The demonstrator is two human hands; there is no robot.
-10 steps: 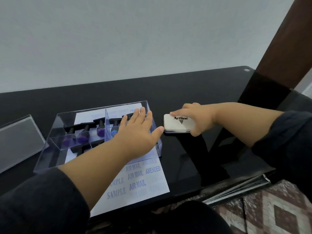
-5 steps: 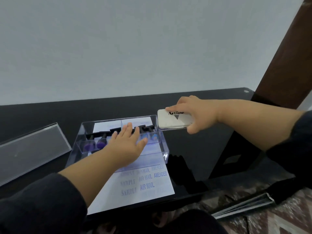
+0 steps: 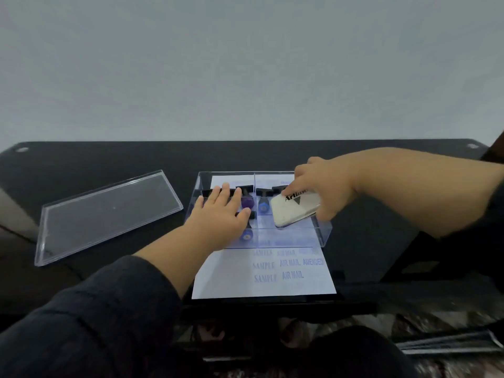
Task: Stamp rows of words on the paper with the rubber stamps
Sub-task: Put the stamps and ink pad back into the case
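A white sheet of paper [image 3: 240,279] lies on the black table, stamped with rows reading SAMPLE, AIR MAIL and AMENDED. A clear plastic box [image 3: 324,233] sits on its far half and holds several black-handled rubber stamps [image 3: 246,200] with purple and blue ends. My left hand [image 3: 218,216] lies flat, fingers spread, on the box's left side. My right hand [image 3: 324,186] grips a white Artline ink pad [image 3: 294,211], tilted over the box's right compartment.
The box's clear lid [image 3: 109,211] lies upturned on the table to the left. The black glass table [image 3: 81,165] meets a grey wall behind. A patterned floor and a dark object show below the near edge.
My right hand has carried the ink pad left from the bare table to over the box's right compartment. The left hand stays on the box; the camera has turned left.
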